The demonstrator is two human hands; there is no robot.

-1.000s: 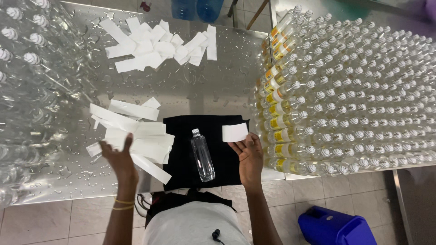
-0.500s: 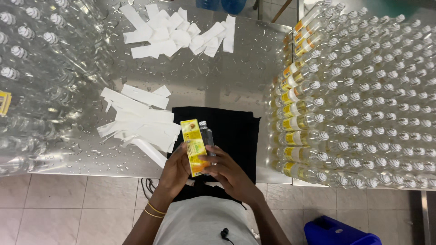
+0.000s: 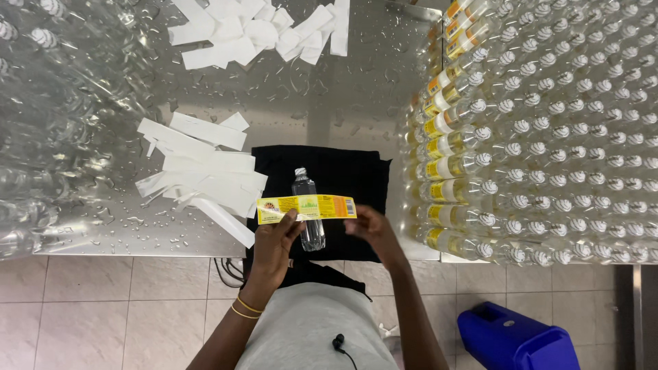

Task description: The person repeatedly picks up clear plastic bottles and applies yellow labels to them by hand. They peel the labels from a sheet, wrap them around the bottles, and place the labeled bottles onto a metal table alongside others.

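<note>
I hold a yellow and orange label strip (image 3: 306, 207) stretched flat between both hands. My left hand (image 3: 275, 241) pinches its left part from below; my right hand (image 3: 371, 229) holds its right end. Under the strip a clear plastic bottle (image 3: 308, 209) with a white cap lies on a black cloth (image 3: 343, 171), its cap pointing away from me. The strip crosses over the bottle's middle.
White backing strips (image 3: 199, 168) lie piled left of the cloth, more of them (image 3: 260, 31) at the far edge. Rows of capped bottles (image 3: 548, 130) fill the right side, some labelled yellow. Clear bottles (image 3: 55, 116) crowd the left. A blue container (image 3: 514, 339) stands on the tiled floor.
The label went from upright in my hands to stretched sideways over the bottle. A second ago my hands were apart, the left on the white strips, the right holding a white piece.
</note>
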